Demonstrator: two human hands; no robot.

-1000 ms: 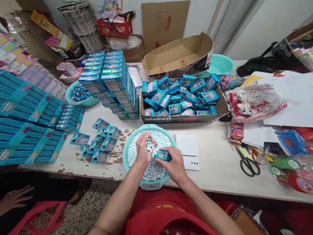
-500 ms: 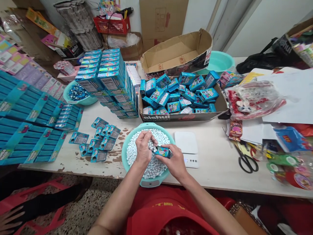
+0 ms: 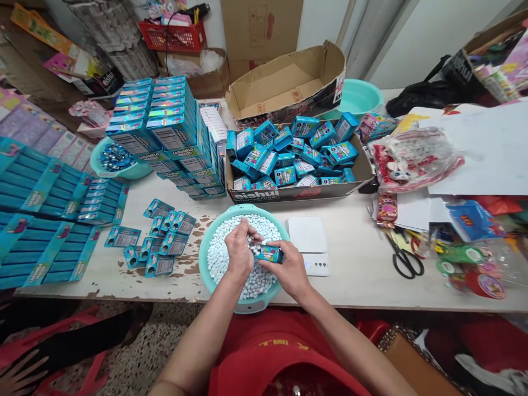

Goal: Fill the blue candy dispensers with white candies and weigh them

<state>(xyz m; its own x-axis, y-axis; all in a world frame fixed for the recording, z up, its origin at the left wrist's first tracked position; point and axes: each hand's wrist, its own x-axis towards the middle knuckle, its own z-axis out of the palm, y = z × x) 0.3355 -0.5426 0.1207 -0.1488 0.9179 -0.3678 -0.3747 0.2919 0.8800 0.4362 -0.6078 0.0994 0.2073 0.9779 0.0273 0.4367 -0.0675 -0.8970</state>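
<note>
A turquoise basin [image 3: 203,263] full of small white candies [image 3: 218,254] stands at the table's front edge. Over it, my right hand [image 3: 291,267] grips a small blue candy box [image 3: 269,253] lying sideways, its end turned to the left. Against that end my left hand [image 3: 240,245] is cupped, fingers curled around some white candies. How many candies it holds is hidden by the fingers. A white digital scale [image 3: 307,236] sits just right of my right hand.
Left of the basin lie several small blue boxes with round holes [image 3: 160,242]. Behind stand stacked blue display boxes [image 3: 177,137] and a carton [image 3: 301,195] heaped with blue boxes. Scissors [image 3: 406,261] lie right. A co-worker's hand [image 3: 22,371] shows at lower left.
The camera view has shifted slightly, so the scene sits further left. Both hands stay together over the basin, the box still against the cupped left hand.
</note>
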